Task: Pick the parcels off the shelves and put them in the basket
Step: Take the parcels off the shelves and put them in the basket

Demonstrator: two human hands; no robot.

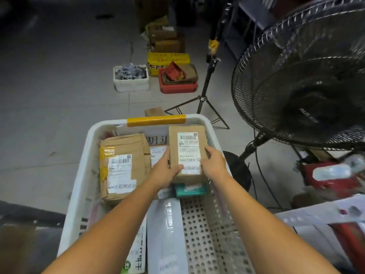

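With both forearms stretched forward, the left hand (pixel 165 171) and right hand (pixel 212 165) grip opposite sides of a small brown parcel (pixel 186 153), held label-up over the far right part of the white basket (pixel 199 224).

1. The basket (pixel 84 184) has bare floor at its near right.
2. A large brown parcel (pixel 124 165) fills its far left, a small box (pixel 186 153) its far right.
3. A fan (pixel 306 76) stands just right of the basket, a tripod (pixel 205 86) beyond it.
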